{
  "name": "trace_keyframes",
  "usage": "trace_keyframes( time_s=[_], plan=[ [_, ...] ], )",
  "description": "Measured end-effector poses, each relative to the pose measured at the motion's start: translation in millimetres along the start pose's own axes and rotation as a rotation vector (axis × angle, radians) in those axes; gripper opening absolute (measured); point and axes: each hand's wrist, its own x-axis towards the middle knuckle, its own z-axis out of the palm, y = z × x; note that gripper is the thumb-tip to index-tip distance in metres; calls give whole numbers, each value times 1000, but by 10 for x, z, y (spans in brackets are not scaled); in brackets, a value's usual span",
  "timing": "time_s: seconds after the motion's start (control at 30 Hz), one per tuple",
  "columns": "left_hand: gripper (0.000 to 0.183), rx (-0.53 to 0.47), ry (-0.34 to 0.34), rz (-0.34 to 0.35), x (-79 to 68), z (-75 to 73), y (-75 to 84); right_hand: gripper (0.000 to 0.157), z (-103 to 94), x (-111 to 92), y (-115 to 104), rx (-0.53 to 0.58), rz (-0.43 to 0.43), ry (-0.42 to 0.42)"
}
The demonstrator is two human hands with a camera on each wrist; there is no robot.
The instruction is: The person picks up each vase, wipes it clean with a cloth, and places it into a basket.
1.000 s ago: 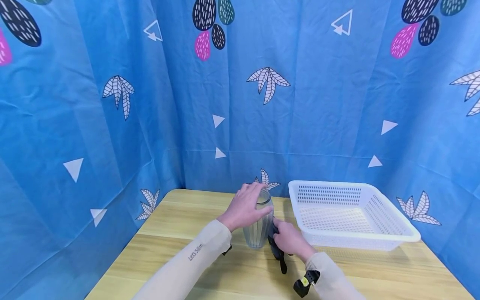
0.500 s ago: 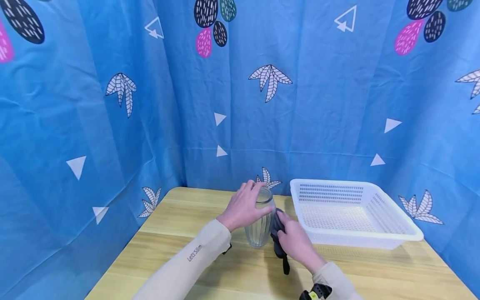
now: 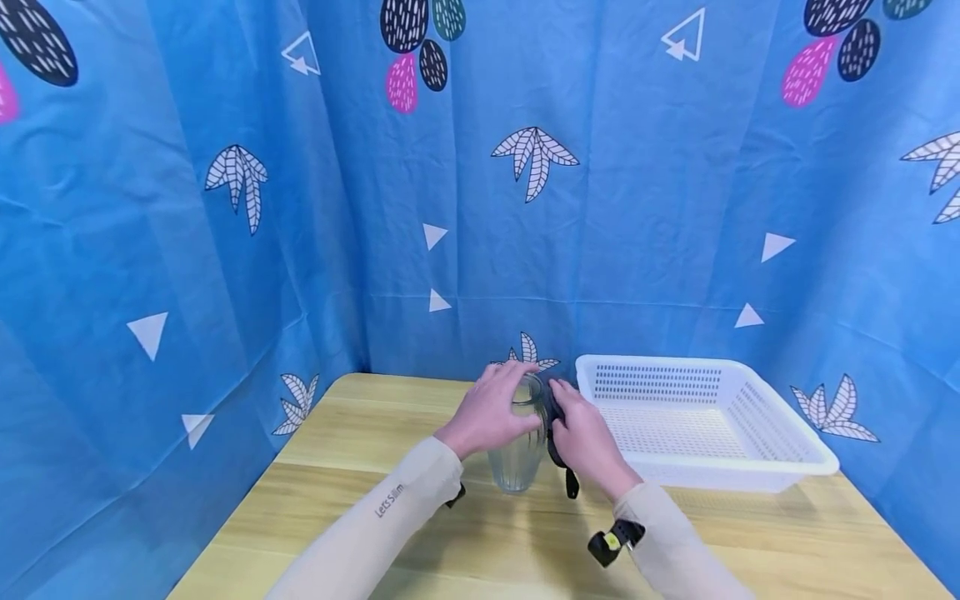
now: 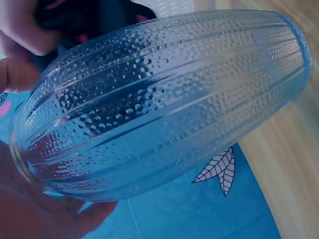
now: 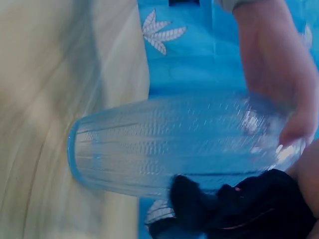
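A clear ribbed glass vase (image 3: 516, 467) stands on the wooden table, its wide neck upward. My left hand (image 3: 491, 410) holds it near the rim from the left, thumb and fingers spread around the neck. My right hand (image 3: 588, 433) grips a crumpled black cloth (image 3: 557, 450) against the vase's right side, near the top. In the left wrist view the dimpled vase wall (image 4: 174, 99) fills the middle, with the black cloth (image 4: 114, 15) behind it. From the right wrist, the bunched cloth (image 5: 254, 209) overlaps the upper part of the vase, and a loose end hangs down.
To the right, a white perforated plastic basket (image 3: 720, 471) sits close beside my right hand. Light wood tabletop (image 3: 360, 467) extends to the left and front. A blue patterned curtain (image 3: 480, 208) encloses the back and sides.
My right hand has moved up along the vase's right side with the black cloth, from lower down to near the rim. My left hand and the vase stay nearly in place.
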Motion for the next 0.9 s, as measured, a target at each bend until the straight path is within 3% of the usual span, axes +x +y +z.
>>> trace_keyframes(
  time_s=[0.13,0.27,0.4,0.5,0.6,0.9],
  plan=[
    [72,-15,9,26,-5,10,-31,56,162,46,154,36,53,-102],
    [76,-42,13,-4,-19,16,-45,41,341,-60,285,31,95,-208],
    [81,18,31,-28,-24,13,-54,48,402,-206,314,15,97,-255],
    [82,111,51,-10,-17,5,-63,58,362,-296,271,18,96,-248],
    [80,138,45,0,-11,-29,-63,58,281,-360,184,24,107,-231],
    [82,-14,-84,8,-5,-162,-71,54,-21,-388,-203,-14,-15,-57]
  ],
)
